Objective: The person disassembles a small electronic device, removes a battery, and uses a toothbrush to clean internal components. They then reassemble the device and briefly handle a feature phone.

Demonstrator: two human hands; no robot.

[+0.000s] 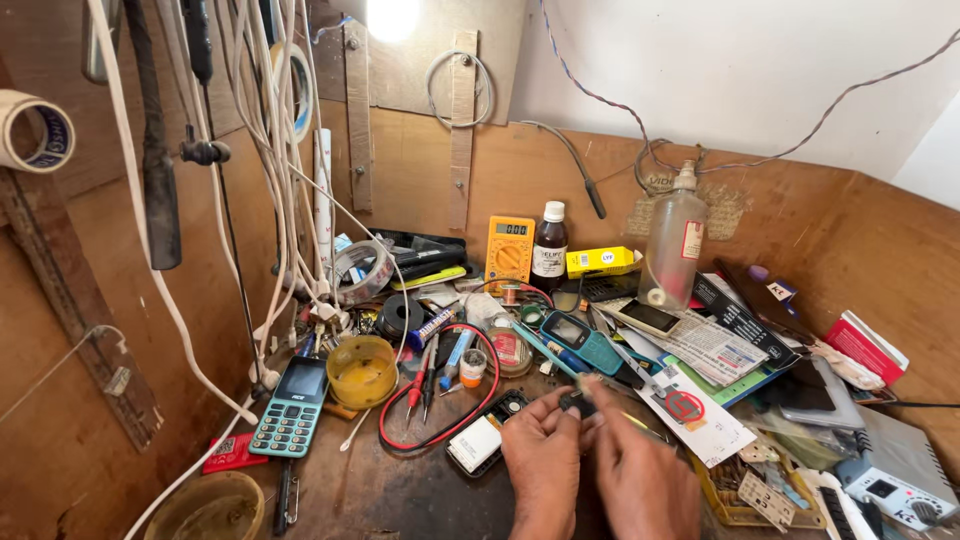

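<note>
Two hands: I see both pinching one small dark part.
Left hand: fingers closed on part.
Right hand: same part, beside open phone.

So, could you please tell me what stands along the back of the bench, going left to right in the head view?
Yellow multimeter → dark brown bottle → yellow box → clear plastic bottle.

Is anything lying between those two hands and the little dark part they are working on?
Nothing visible does. The left hand and the right hand already meet at the small dark part, fingertips touching it above the brown wooden bench. An opened phone lies just left of them, apart.
</note>
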